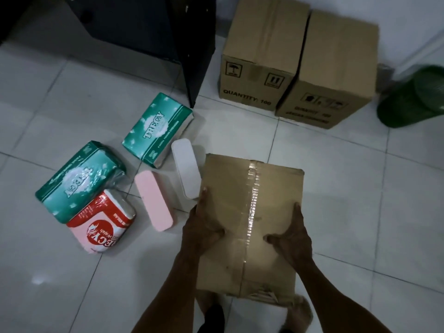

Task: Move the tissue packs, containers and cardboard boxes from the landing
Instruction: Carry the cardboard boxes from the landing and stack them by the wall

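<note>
A taped brown cardboard box [249,200] is held in front of me above the white tiled floor. My left hand [204,227] grips its left side with the thumb on top. On the right side, my right hand [292,234] holds it the same way. To the left on the floor lie two green tissue packs [157,129] [80,180], a red tissue pack [103,223], a pink container [153,200] and a white container [186,168]. Two larger cardboard boxes [259,51] [334,70] stand side by side at the back.
A dark cabinet [149,37] stands at the back left, its corner near the far green pack. A green bin [413,97] sits at the right next to the white wall. Open tile lies to the right of the held box.
</note>
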{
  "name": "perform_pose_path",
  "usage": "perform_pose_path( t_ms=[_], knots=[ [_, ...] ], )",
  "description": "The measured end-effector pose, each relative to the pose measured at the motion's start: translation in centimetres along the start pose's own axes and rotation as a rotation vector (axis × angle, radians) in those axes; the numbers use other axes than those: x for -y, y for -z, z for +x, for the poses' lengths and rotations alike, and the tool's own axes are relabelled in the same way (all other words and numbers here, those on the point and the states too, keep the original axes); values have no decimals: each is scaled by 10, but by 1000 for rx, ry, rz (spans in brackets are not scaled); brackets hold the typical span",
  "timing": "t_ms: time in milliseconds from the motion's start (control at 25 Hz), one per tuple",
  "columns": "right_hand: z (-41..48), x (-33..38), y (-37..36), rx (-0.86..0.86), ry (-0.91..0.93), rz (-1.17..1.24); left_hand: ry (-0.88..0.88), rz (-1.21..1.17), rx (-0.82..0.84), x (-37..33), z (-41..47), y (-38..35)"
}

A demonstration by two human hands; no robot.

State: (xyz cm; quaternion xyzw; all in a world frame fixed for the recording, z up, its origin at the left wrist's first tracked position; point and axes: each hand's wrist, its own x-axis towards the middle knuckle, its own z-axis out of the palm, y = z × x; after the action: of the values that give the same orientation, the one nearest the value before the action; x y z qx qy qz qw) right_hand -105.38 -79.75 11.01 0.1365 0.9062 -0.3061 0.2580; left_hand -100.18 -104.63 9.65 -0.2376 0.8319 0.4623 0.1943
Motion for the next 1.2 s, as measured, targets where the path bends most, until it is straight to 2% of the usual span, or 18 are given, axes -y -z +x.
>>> perform_pose_path(
  t_ms=[200,280,400,520,640,800,1000,1200],
  knots=[
    [-4,-35,13,-28,-49,59,-56,47,46,-21,7,-23],
    [3,-42,9,9,-26,58,-67,97,-33,-22,13,-30],
    [0,-59,7,93,-57,106,-44,359,-153,-44,2,-64],
    [-18,-93,24,83,-75,233,-17,438,-81,-77,-25,-120],
    [-31,-144,59,19,-147,321,-68,489,23,-111,-44,-171],
    [-46,-237,134,-111,-226,432,-127,474,122,-175,-75,-259],
    [-89,-402,255,-286,-395,607,-299,549,287,-277,-145,-435],
    [-184,-582,400,-521,-599,815,-469,582,514,-420,-263,-633]
  ],
)
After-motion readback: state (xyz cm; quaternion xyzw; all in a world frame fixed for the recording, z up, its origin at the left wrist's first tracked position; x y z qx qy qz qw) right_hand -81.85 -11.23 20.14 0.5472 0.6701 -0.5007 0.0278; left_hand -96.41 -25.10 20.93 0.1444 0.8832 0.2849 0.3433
